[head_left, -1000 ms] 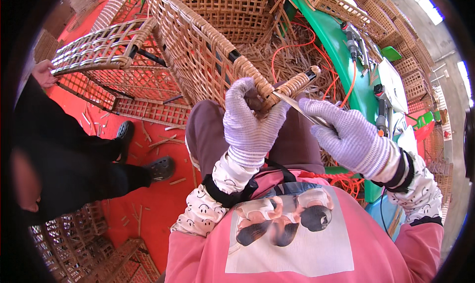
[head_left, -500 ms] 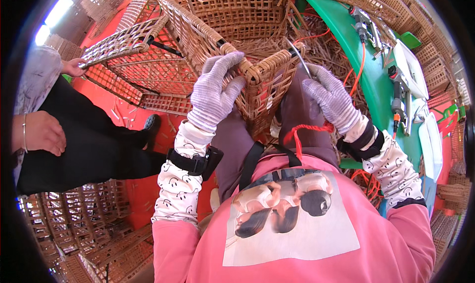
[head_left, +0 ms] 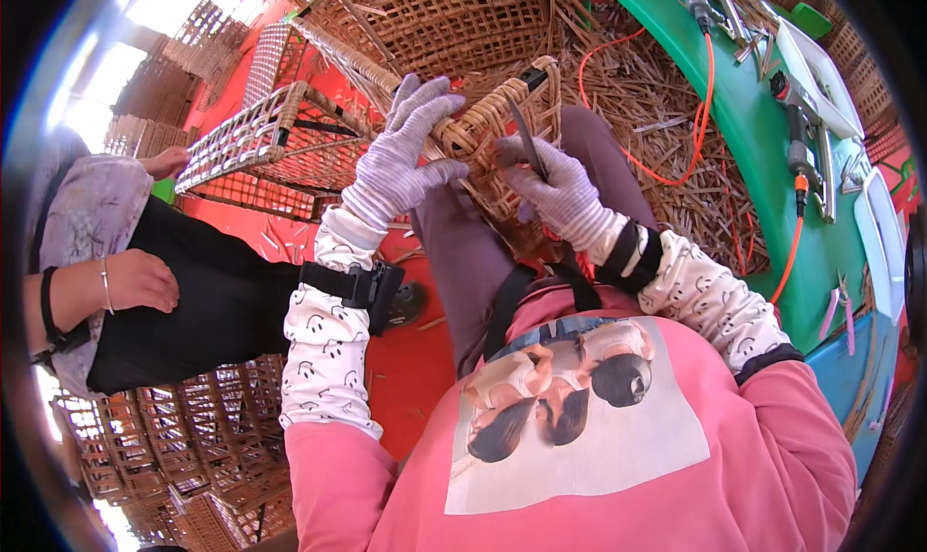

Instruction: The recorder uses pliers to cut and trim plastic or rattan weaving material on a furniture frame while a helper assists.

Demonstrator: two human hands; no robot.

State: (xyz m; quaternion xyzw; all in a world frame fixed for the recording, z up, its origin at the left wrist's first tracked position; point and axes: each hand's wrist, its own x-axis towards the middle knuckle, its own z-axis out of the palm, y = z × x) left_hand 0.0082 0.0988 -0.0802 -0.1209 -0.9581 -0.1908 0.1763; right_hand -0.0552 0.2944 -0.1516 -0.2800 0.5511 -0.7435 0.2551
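Note:
A woven rattan basket (head_left: 502, 117) rests on my lap, its rim turned toward me. My left hand (head_left: 406, 151), in a grey knit glove, lies on the rim's left corner with its fingers spread over the weave. My right hand (head_left: 555, 190), also gloved, grips a thin dark metal tool (head_left: 526, 137) that points up against the basket's rim. The two hands are a short way apart at the same corner of the basket.
Another person (head_left: 135, 282) in dark trousers sits at my left, one hand on a thigh and the other on a light woven crate (head_left: 261, 141). Stacked wicker baskets (head_left: 193, 446) lie lower left. Loose rattan strips (head_left: 676, 137) and an orange cord (head_left: 710, 98) border a green table (head_left: 772, 214) with power tools.
The basket has turned and dropped lower on my lap. My left hand has slid from gripping the rim to lying spread on it. My right hand has brought the tool up to the rim.

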